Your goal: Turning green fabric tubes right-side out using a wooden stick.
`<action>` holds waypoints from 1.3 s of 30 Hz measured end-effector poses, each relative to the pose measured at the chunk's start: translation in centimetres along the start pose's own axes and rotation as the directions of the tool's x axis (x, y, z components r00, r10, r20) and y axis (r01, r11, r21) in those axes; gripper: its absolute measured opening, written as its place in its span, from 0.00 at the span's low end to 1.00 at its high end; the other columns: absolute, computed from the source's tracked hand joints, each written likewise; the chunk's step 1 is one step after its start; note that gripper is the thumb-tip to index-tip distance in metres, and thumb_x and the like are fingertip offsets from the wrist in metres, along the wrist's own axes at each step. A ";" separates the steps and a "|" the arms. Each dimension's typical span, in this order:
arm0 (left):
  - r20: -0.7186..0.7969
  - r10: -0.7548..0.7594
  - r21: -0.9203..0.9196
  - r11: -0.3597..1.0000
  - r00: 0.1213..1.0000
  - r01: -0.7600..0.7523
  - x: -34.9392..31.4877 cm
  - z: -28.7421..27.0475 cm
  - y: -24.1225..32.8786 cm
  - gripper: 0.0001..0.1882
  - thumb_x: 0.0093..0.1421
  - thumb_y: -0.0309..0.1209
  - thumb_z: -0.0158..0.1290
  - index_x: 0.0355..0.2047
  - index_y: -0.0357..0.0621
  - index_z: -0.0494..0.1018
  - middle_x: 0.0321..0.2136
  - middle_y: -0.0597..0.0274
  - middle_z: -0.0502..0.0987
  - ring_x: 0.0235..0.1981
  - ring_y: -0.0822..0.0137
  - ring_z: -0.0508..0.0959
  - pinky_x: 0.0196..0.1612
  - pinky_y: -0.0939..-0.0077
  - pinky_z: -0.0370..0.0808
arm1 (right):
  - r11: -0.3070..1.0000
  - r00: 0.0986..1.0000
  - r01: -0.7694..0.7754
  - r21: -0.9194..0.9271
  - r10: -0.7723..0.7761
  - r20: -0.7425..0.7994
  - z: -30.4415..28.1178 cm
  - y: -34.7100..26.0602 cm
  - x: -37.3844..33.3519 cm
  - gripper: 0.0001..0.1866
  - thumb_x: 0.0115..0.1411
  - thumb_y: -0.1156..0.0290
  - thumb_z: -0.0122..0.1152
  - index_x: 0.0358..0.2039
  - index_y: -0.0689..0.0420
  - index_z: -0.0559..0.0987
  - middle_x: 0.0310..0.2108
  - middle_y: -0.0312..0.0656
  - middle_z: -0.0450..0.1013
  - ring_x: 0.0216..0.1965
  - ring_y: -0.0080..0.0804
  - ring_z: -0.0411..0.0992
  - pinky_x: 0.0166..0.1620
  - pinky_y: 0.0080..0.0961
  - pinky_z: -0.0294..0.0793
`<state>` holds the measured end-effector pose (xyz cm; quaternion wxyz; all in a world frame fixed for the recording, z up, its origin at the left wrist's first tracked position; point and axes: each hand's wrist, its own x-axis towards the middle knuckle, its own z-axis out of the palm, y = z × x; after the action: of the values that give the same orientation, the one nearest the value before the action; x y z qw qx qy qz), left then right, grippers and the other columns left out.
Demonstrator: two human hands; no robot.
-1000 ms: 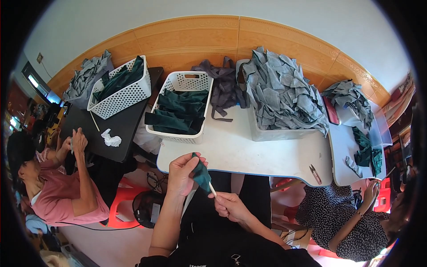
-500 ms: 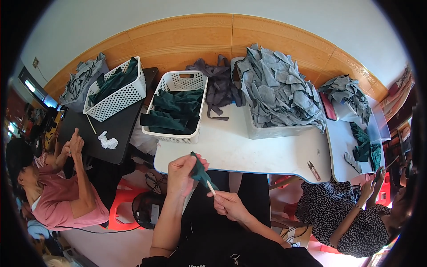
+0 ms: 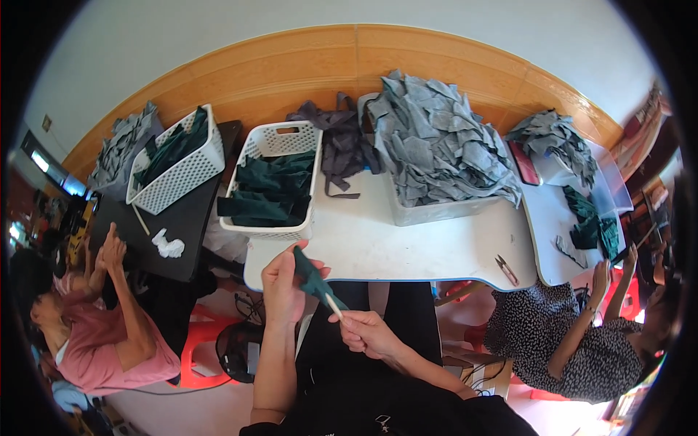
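Ctr. bkt, white & perforated (image 3: 269, 233), sits toward the L end of the white table (image 3: 407, 251); dark green cloth (image 3: 273, 174) lies in it in folds, below the rim at the back. To its R, a pale bin (image 3: 436, 212) is heaped well over the rim w/ grey cloth pcs (image 3: 436, 145); dark purplish strips (image 3: 340, 138) lie btwn the two. On the black table (image 3: 163, 265), a 2nd white bkt (image 3: 190, 178) has more green cloth (image 3: 174, 149), w/ a grey heap (image 3: 123, 149) in a bin beside it. Far R, a small white tub (image 3: 556, 173) overflows w/ grey pcs (image 3: 556, 138).

L hand (image 3: 285, 285): fingers bent, thumb nearly closed on them, w/ a small green pc (image 3: 313, 282) pinched btwn. R hand (image 3: 367, 333): thumb & index pressed together on the lower end of a pale stick (image 3: 334, 306), other fingers curled toward the palm.

Green pc & stick are up over the lap, just off the table's near edge. Both run on about the same diagonal, upper L to lower R; cloth's narrow tip points up-L, stick's bare end down-R into the R hand. Stick's upper end is hidden at the cloth; can't tell if inside or behind. Snips (image 3: 507, 269) lie near the table's R end.
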<state>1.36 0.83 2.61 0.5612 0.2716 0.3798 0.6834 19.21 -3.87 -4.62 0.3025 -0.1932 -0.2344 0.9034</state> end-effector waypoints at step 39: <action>-0.096 -0.055 0.068 0.996 0.994 0.062 2.0 -2.2 0.6 0.05 0.60 0.23 0.53 0.36 0.37 0.76 0.31 0.59 0.81 0.28 0.69 0.82 0.31 0.74 0.83 | 0.864 0.815 0.436 -0.253 -0.498 -0.296 -2.8 -5.7 0.4 0.08 0.62 0.73 0.56 0.29 0.63 0.76 0.21 0.35 0.71 0.13 0.11 0.50 0.16 0.13 0.46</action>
<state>-1.21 2.24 1.75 0.5525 0.2476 0.4377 0.6647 22.89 1.29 -3.92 0.5345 -0.3133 -0.2945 0.7276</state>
